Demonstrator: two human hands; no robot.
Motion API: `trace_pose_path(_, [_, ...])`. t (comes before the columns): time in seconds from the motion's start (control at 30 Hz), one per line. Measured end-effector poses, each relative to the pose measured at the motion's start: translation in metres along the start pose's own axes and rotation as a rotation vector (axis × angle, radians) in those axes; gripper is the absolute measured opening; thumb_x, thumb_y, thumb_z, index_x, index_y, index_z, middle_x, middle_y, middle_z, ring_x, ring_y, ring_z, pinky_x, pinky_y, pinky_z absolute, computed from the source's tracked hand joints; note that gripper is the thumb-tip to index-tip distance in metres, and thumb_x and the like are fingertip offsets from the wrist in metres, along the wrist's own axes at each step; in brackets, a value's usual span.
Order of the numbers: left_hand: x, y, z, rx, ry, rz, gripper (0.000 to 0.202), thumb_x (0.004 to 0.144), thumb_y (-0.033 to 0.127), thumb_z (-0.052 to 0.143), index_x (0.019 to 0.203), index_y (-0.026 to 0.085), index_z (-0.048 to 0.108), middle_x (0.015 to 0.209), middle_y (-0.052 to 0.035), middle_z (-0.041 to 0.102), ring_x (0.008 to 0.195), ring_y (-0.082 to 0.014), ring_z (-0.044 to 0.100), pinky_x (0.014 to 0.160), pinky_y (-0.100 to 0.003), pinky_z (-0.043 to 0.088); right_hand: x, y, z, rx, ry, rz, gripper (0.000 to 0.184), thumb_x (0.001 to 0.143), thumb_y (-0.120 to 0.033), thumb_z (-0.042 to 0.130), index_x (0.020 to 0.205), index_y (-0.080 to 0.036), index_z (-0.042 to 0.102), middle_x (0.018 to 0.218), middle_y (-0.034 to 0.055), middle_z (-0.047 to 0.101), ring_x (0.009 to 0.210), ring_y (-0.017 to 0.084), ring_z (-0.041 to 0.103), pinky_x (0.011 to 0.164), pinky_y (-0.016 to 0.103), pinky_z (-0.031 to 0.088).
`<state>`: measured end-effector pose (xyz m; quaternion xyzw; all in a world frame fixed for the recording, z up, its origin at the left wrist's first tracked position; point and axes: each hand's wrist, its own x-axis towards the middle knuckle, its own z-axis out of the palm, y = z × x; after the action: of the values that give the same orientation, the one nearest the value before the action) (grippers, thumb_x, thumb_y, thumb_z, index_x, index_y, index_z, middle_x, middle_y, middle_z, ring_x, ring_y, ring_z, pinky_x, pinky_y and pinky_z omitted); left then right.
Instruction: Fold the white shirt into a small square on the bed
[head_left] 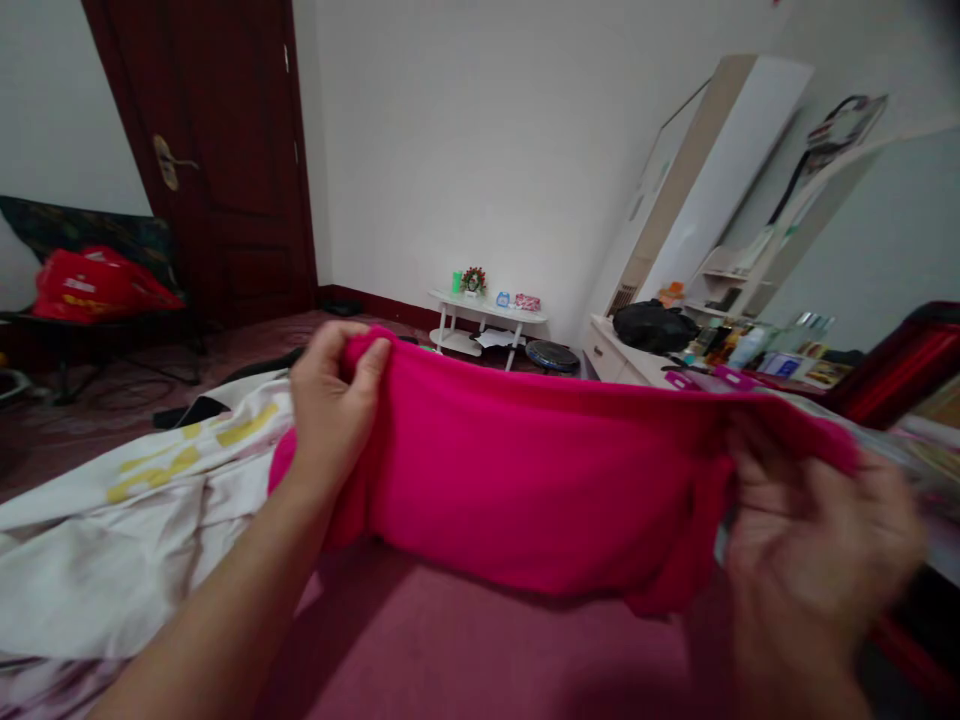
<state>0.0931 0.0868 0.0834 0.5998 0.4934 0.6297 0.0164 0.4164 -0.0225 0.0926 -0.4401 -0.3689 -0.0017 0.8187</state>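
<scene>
A bright pink piece of cloth, perhaps a garment [525, 470], hangs stretched between my two hands above a pinkish-red surface [465, 650]. At its upper left corner my left hand [337, 400] pinches the edge between thumb and fingers. My right hand [817, 520], blurred by motion, grips the right end, with part of the cloth draped over its fingers. The cloth's lower edge hangs loose, and its exact kind does not show. Left of my left forearm lies a white garment with yellow print [150, 540], crumpled.
A white low table [487, 305] with small items stands against the far wall, a round black stool [553, 357] beside it. On the right is a cluttered dresser [630, 350] with a black bag [655, 327]. A red bag [101, 285] sits on a folding chair at left, near a dark door [217, 150].
</scene>
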Motion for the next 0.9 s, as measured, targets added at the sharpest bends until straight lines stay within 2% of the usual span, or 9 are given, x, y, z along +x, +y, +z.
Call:
trace_pose_path(0.03, [0.001, -0.011, 0.014, 0.042, -0.109, 0.031, 0.027, 0.088, 0.039, 0.049, 0.103, 0.020, 0.061, 0.095, -0.0015, 0.064, 0.090, -0.0183, 0.060, 0.079, -0.034, 0.046, 0.001, 0.018, 0.004, -0.114, -0.077, 0.018, 0.040, 0.073, -0.033, 0.059, 0.112, -0.023, 0.055, 0.111, 0.0064, 0.061, 0.099, 0.021, 0.063, 0.094, 0.044, 0.047])
trace_pose_path(0.17, [-0.013, -0.053, 0.057, 0.196, -0.621, 0.146, 0.042, 0.081, 0.031, 0.059, 0.119, 0.014, 0.058, 0.118, -0.0134, 0.060, 0.110, -0.0267, 0.057, 0.096, -0.039, 0.043, -0.009, 0.103, -0.005, -0.710, -0.859, 0.228, 0.079, 0.054, -0.036, 0.076, 0.127, -0.017, 0.052, 0.133, 0.0173, 0.053, 0.123, 0.032, 0.049, 0.107, 0.048, 0.034])
trace_pose_path(0.23, [-0.025, -0.061, 0.065, 0.220, -0.801, 0.170, 0.045, 0.080, 0.033, 0.061, 0.121, 0.015, 0.058, 0.124, -0.0143, 0.058, 0.115, -0.0279, 0.054, 0.100, -0.040, 0.041, -0.017, 0.135, -0.017, -0.894, -1.193, 0.275, 0.093, 0.051, -0.033, 0.079, 0.136, -0.018, 0.046, 0.144, 0.0170, 0.042, 0.134, 0.031, 0.037, 0.112, 0.044, 0.027])
trace_pose_path(0.3, [-0.037, -0.060, 0.068, 0.219, -0.974, 0.186, 0.050, 0.079, 0.040, 0.064, 0.123, 0.017, 0.058, 0.125, -0.0130, 0.058, 0.117, -0.0284, 0.053, 0.101, -0.040, 0.040, -0.025, 0.150, -0.026, -1.043, -1.366, 0.279, 0.106, 0.048, -0.032, 0.081, 0.143, -0.017, 0.037, 0.150, 0.0168, 0.033, 0.140, 0.031, 0.027, 0.114, 0.042, 0.022])
trace_pose_path(0.47, [-0.058, -0.054, 0.075, 0.264, -1.176, 0.196, 0.069, 0.073, 0.048, 0.069, 0.133, 0.020, 0.051, 0.141, -0.0151, 0.045, 0.130, -0.0330, 0.041, 0.107, -0.044, 0.032, -0.033, 0.144, -0.024, -1.257, -1.308, 0.266, 0.115, 0.049, -0.032, 0.082, 0.148, -0.012, 0.026, 0.142, 0.0235, 0.039, 0.128, 0.034, 0.044, 0.101, 0.041, 0.037])
trace_pose_path(0.6, [-0.070, -0.051, 0.085, 0.230, -1.168, 0.192, 0.073, 0.077, 0.055, 0.063, 0.139, 0.020, 0.044, 0.146, -0.0163, 0.039, 0.137, -0.0347, 0.031, 0.110, -0.050, 0.026, -0.044, 0.142, -0.014, -1.221, -1.269, 0.236, 0.035, 0.064, -0.025, 0.067, 0.098, -0.016, 0.066, 0.099, 0.0110, 0.068, 0.098, 0.027, 0.062, 0.084, 0.034, 0.044])
trace_pose_path(0.67, [-0.075, -0.047, 0.087, 0.187, -1.174, 0.192, 0.079, 0.078, 0.061, 0.059, 0.142, 0.020, 0.039, 0.147, -0.0166, 0.037, 0.139, -0.0348, 0.027, 0.112, -0.051, 0.023, -0.048, 0.137, -0.007, -1.091, -1.244, 0.215, 0.003, 0.067, -0.021, 0.059, 0.067, -0.018, 0.061, 0.073, 0.0042, 0.066, 0.079, 0.022, 0.063, 0.074, 0.031, 0.044])
trace_pose_path(0.77, [-0.081, -0.043, 0.087, 0.125, -1.195, 0.194, 0.094, 0.074, 0.066, 0.058, 0.149, 0.019, 0.025, 0.152, -0.0176, 0.030, 0.142, -0.0366, 0.020, 0.113, -0.054, 0.017, -0.045, 0.109, 0.009, -0.657, -1.153, 0.362, 0.012, 0.072, -0.028, 0.054, 0.067, -0.019, 0.059, 0.066, 0.0015, 0.063, 0.068, 0.020, 0.061, 0.066, 0.029, 0.046])
trace_pose_path(0.9, [-0.088, -0.035, 0.087, -0.072, -1.228, 0.212, 0.091, 0.077, 0.049, 0.063, 0.151, 0.021, 0.017, 0.152, -0.0145, 0.030, 0.141, -0.0328, 0.025, 0.115, -0.053, 0.015, -0.032, 0.045, 0.022, -0.290, -0.701, 0.356, 0.027, 0.073, -0.042, 0.060, 0.090, -0.019, 0.062, 0.075, 0.0006, 0.065, 0.066, 0.018, 0.059, 0.061, 0.028, 0.047])
